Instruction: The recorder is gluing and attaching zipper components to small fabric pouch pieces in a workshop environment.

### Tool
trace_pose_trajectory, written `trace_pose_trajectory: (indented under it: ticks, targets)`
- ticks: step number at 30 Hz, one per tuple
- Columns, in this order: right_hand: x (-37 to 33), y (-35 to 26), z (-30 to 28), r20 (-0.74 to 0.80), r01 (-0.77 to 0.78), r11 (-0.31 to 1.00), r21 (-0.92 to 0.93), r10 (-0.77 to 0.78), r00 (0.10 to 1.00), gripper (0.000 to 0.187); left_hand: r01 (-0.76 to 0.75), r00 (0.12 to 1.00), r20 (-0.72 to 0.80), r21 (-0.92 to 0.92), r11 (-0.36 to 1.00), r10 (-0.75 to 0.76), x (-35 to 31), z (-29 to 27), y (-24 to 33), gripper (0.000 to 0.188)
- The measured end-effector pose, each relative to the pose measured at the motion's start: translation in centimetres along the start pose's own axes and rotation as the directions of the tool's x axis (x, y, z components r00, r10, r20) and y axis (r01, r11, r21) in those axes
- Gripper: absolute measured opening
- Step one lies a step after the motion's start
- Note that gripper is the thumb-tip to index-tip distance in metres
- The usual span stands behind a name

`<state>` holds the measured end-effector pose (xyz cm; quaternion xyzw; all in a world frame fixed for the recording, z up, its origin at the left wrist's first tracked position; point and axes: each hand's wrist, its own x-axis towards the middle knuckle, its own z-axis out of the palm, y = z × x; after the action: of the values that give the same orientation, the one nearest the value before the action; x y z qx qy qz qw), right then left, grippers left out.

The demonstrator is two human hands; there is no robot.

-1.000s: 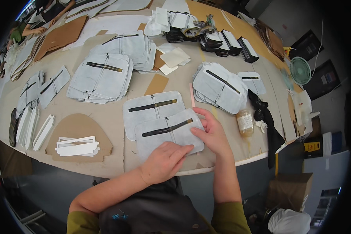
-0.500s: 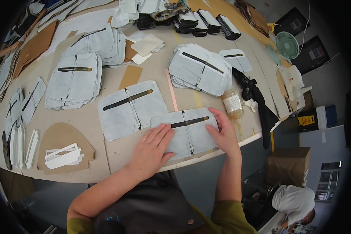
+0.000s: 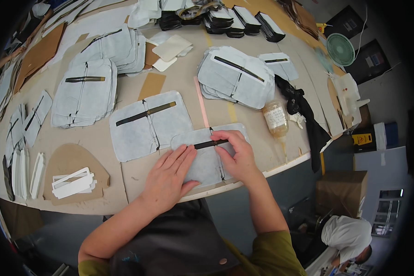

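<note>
While both hands press down at the near edge of the surface [image 3: 124, 184], a pale grey fabric panel [image 3: 202, 161] lies flat beneath them, touching the rim closest to the person. The left hand [image 3: 170, 177] is spread open, fingers flat on the panel's left half, grasping nothing. The right hand [image 3: 237, 154] pinches the dark strip [image 3: 207, 144] running across the panel's top — thumb and fingertips closed on its right end.

What could go wrong? My read: the panel sits right at the rim, so a firm push from the flat palm could slide it off the edge. If the pinch pulls unevenly, the strip may seat crooked or wrinkle the fabric. The glue bottle [image 3: 276, 120] stands just beside the right hand — an elbow swing could tip it.

Now the count. One panel under the hands, one single panel [image 3: 149, 124] just beyond it with its own dark strip. Three stacks of grey panels show clearly: one at left [image 3: 85, 94], one behind it [image 3: 112, 48], one at right [image 3: 237, 76]. One bottle, one black cloth [image 3: 303, 108], one green fan [image 3: 341, 48] far right, one brown cardboard shape [image 3: 73, 172] carrying a few white frames [image 3: 73, 181] — their exact number is hard to tell.
</note>
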<state>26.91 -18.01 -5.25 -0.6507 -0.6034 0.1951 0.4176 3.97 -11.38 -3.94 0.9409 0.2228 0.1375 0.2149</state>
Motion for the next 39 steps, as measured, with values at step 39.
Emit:
trace_pose_trajectory:
  ticks: [39]
  targets:
    - [10.1,-6.4,-12.2,-0.064,0.007,0.431,0.902,0.118,0.991,0.069,0.387,0.672,-0.631,-0.146,0.910,-0.387,-27.0,-9.2,-9.5,0.029]
